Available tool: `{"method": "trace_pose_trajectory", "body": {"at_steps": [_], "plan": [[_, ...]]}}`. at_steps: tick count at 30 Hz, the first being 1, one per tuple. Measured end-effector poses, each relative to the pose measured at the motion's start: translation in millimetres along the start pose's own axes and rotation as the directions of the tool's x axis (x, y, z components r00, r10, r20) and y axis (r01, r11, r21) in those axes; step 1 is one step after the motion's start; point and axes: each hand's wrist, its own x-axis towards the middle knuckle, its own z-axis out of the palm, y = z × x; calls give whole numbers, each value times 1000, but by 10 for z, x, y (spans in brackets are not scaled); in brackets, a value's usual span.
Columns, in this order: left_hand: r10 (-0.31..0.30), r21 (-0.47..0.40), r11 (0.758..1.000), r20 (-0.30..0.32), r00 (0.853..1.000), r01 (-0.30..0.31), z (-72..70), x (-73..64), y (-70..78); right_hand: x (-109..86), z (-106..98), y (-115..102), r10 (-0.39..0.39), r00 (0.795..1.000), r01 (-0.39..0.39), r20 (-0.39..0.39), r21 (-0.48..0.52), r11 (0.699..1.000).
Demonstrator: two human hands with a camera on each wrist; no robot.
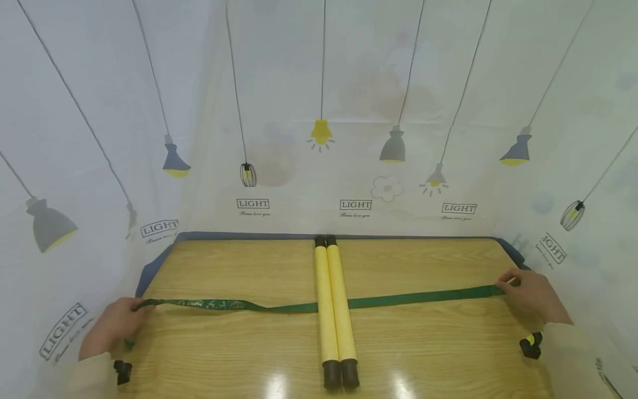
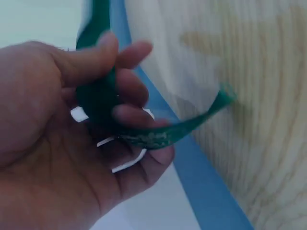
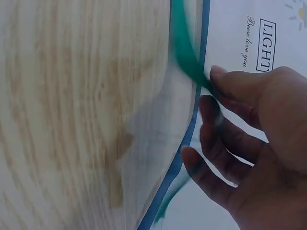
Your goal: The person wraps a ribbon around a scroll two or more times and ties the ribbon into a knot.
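A long green ribbon (image 1: 408, 300) with a light pattern on its left part stretches across the table between both hands. Two yellow sticks (image 1: 329, 310) with dark end caps lie side by side over its middle, hiding a short stretch. My left hand (image 1: 114, 327) pinches the ribbon near its left end; in the left wrist view the ribbon (image 2: 98, 98) runs under the thumb and over the fingers, its loose tail curving out toward the table. At the far right, my right hand (image 3: 244, 129) pinches the other part between thumb and fingertips, with a green tail hanging below the fingers.
The wooden table (image 1: 224, 354) has a blue edge (image 1: 249, 236) along its back and sides. A white sheet (image 1: 299, 83) printed with hanging lamps surrounds it. Small black objects sit beside each wrist, the right one (image 1: 531, 346) with a yellow mark.
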Motion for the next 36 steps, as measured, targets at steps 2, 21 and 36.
{"method": "trace_pose_trajectory", "body": {"at_steps": [2,21,36], "plan": [[-9,10,1000,-20,1000,9,29,16,-4,5,15,17,3,1000,-3,7,-1,1000],[252,19,966,-287,924,-257,485,-9,1165,121,257,-897,-66,995,55,76,137,989],[208,-91,971,-139,968,-222,1069,-161,2017,151,558,-1808,-34,971,-7,235,171,985]]}}
